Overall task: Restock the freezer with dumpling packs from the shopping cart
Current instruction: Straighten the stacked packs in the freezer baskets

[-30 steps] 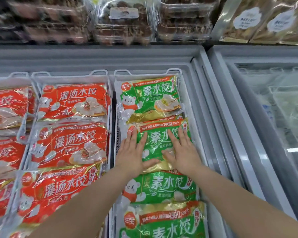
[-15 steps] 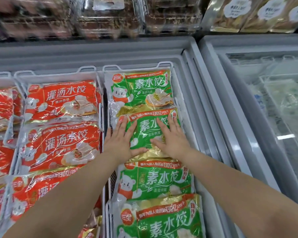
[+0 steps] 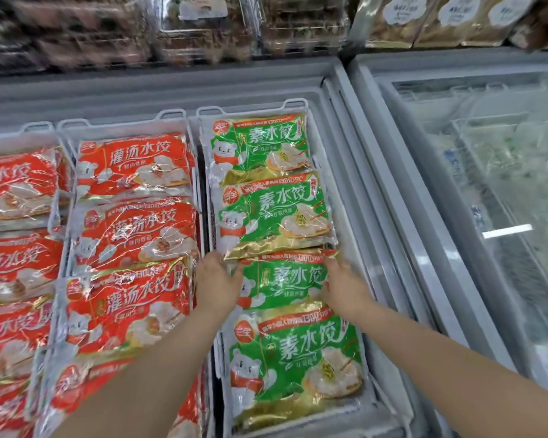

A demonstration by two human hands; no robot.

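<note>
An open chest freezer point(image 3: 171, 96) is seen from above. In its right wire basket point(image 3: 299, 104) four green dumpling packs are laid in an overlapping column. The third green pack point(image 3: 285, 284) is flanked by both hands: the left hand point(image 3: 217, 284) is set at its left edge, fingertips hidden under the second green pack point(image 3: 276, 216); the right hand point(image 3: 342, 287) is laid on its right edge. Whether it is gripped cannot be told. Red dumpling packs point(image 3: 133, 167) are stacked in the baskets to the left.
</note>
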